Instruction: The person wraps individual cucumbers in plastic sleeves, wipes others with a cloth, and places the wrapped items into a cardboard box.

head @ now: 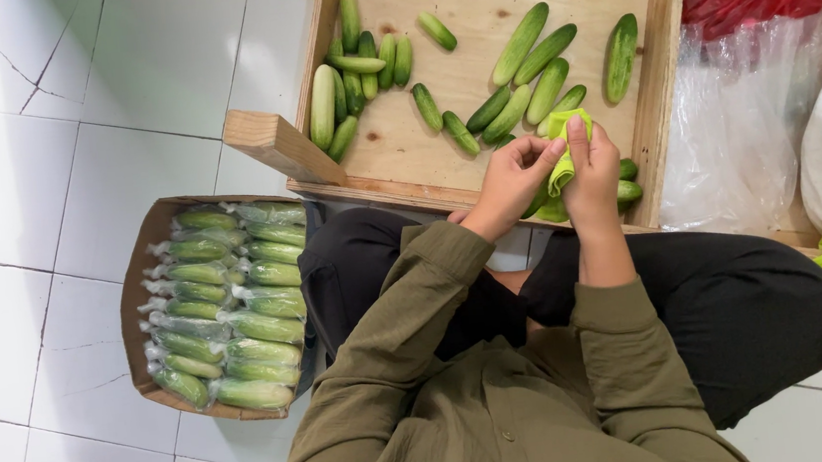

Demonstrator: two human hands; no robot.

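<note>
Hands: left hand (512,183) and right hand (591,168) together gripped a green cloth (564,151).
Done: box (140,287) at 9 o'clock held bagged cucumbers (228,314).
Left: loose cucumbers (477,84) lay in tray (660,56) at 12 o'clock.

A produce packing spot on a white tiled floor (45,186): a wooden tray (661,66) of loose cucumbers (519,45), a box (134,308) of wrapped ones, plastic bags (733,130).

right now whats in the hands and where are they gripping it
Both hands hold a yellow-green cloth between them: the left hand pinches its left edge near the top, the right hand wraps its right side. Whether a cucumber is inside cannot be told.
</note>
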